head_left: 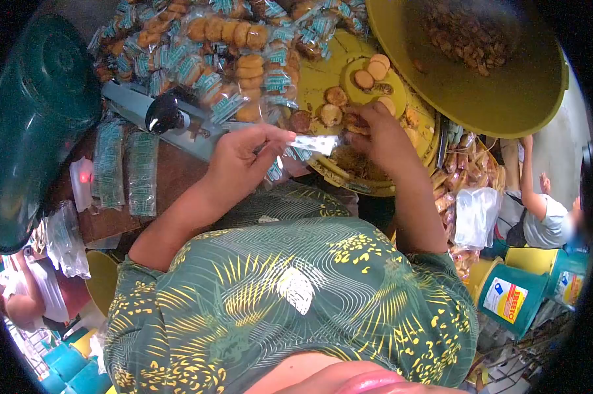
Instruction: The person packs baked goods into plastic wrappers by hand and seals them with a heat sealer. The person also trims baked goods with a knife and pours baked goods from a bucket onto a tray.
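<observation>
Hands: left hand [247,150] has a bag [318,144] pinched between thumb and fingers; right hand [383,134] looks curled around some cookies [357,123], can't tell how many.
Bag risk: thin plastic on just a pinch, so imo a clumsy push at its end could crumple it or pop it loose.
Cookie risk: squeeze too hard and they'd probably crack; too loose and one drops onto the tray [322,65].
Crumb risk: tray's pretty messy, so bits could stick to the fingers and get on the bag.
Pack risk: packs [249,79] are heaped loosely beyond the left hand, so a bump might send some sliding.
Bag spot: between the hands, sticking out from the left toward the right; can't tell if its mouth is open.
Cookie spot: right hand's lot is just beside the bag, over the tray.
</observation>
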`<state>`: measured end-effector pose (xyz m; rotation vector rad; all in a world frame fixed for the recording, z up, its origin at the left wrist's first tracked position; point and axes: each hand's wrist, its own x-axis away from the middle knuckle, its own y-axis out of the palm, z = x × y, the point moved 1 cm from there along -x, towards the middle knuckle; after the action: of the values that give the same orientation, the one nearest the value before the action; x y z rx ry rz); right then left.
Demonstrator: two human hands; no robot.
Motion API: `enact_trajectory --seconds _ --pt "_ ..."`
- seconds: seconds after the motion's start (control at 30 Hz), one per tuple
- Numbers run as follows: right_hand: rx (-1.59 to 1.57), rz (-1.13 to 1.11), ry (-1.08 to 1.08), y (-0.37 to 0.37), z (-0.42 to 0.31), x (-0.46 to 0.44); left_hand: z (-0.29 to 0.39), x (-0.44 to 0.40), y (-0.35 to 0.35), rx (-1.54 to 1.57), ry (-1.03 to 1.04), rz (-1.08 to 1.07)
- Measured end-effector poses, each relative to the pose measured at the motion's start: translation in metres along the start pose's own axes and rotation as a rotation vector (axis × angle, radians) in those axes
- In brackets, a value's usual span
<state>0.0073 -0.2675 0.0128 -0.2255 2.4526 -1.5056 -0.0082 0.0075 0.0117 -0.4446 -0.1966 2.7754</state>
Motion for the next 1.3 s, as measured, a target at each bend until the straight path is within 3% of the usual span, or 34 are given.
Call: enact_trajectory --seconds 0.07,0.17,0.27,0.37,0.57,0.77,0.9,1.07,1.1,1.17,1.27,1.3 --pt "-0.037 0.065 -0.017 0.006 0.013 -0.003 -0.003 0.001 -0.003 0.004 -0.056 -0.065" --pt "-0.386 -0.007 0.328 0.003 0.021 -0.001 -0.004 0.003 -0.007 -0.06 -0.056 -0.127" --pt "-0.643 0.053 0.325 0.003 0.024 0.008 -0.003 0.001 -0.008 -0.147 -0.039 -0.148" --pt "-1.016 0.131 0.188 0.006 0.03 0.015 -0.003 0.0 -0.006 -0.204 -0.035 -0.149" --pt "-1.041 -0.211 0.11 -0.009 0.0 0.018 -0.008 -0.001 -0.001 -0.298 0.096 -0.172" --pt "-0.953 -0.309 0.076 0.001 -0.015 0.009 -0.002 0.0 -0.002 -0.501 0.229 -0.223" --pt "-1.026 -0.175 0.128 0.013 -0.015 0.006 -0.002 -0.002 -0.004 -0.553 0.282 -0.239" --pt "-0.718 -0.108 0.02 0.012 -0.041 0.004 -0.005 -0.009 0.014 0.192 -0.425 -0.438" --pt "-0.664 0.006 -0.11 0.008 -0.049 0.002 -0.004 -0.013 0.015 0.325 -0.543 -0.48" --pt "-0.545 0.23 -0.367 -0.001 -0.063 -0.001 0.001 -0.023 0.013 0.342 -0.501 -0.513" --pt "-0.325 0.255 -0.348 -0.005 -0.063 0.0 -0.006 -0.032 0.016 0.357 -0.485 -0.579" --pt "-0.397 0.194 -0.251 -0.006 -0.062 -0.001 -0.011 -0.032 0.018 0.359 -0.485 -0.604"
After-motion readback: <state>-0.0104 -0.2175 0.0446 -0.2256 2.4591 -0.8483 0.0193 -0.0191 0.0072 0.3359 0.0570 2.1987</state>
